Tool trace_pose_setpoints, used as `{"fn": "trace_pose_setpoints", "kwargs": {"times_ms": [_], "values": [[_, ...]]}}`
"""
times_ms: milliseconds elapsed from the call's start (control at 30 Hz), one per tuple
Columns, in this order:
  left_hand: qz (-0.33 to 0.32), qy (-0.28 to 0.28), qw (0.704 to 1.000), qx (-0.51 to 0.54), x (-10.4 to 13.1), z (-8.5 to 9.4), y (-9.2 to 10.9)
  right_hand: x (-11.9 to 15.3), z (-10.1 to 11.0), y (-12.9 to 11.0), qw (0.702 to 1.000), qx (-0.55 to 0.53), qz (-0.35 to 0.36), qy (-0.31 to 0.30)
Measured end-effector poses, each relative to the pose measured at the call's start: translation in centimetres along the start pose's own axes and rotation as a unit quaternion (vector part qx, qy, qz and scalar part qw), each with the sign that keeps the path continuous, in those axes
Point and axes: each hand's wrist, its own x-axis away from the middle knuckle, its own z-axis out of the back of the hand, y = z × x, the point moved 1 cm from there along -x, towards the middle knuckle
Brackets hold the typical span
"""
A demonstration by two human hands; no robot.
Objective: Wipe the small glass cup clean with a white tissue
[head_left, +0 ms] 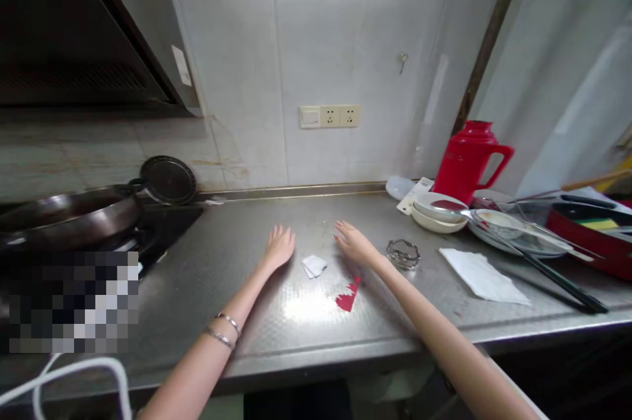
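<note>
My left hand [280, 247] is stretched out over the steel counter with its fingers extended and nothing in it. Across from it, my right hand [353, 242] is also open, its fingers pointing inward. Between and slightly in front of them lies a small folded white paper [315, 266]. A red paper piece [348, 295] with a jagged edge rests nearer the front, below my right hand. Just right of my right wrist sits a coiled metal ring-shaped object [403, 254]; its kind is unclear.
At left, a large pan [74, 212] stands on the black stove, with a round dark lid [168, 180] against the wall. A red thermos jug [467, 163], stacked bowls [439, 212], a white napkin [484, 276], long-handled utensils and a red pan [592, 239] crowd the right.
</note>
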Motion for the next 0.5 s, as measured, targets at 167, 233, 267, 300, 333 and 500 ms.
{"fn": "trace_pose_setpoints", "kwargs": {"times_ms": [167,233,267,300,333,500], "values": [[0.041,-0.004,0.998,-0.054,2.6,0.1,-4.4,-0.5,-3.9,0.4,1.000,0.013,0.003,-0.014],[0.044,-0.007,0.997,-0.063,2.9,0.0,-4.8,-0.4,-4.4,0.9,1.000,0.017,0.000,-0.016],[0.043,-0.008,0.997,-0.066,3.0,0.0,-4.8,-0.4,-4.6,1.1,1.000,0.018,-0.002,-0.016],[0.043,-0.008,0.997,-0.068,3.1,0.0,-4.9,-0.4,-4.8,1.2,1.000,0.019,-0.005,-0.015],[0.041,-0.008,0.997,-0.071,3.1,0.0,-4.8,-0.4,-4.9,1.4,1.000,0.019,-0.008,-0.013],[0.030,0.001,0.997,-0.074,3.0,1.2,-4.1,-0.3,-5.0,1.5,1.000,0.011,-0.021,0.006]]}}
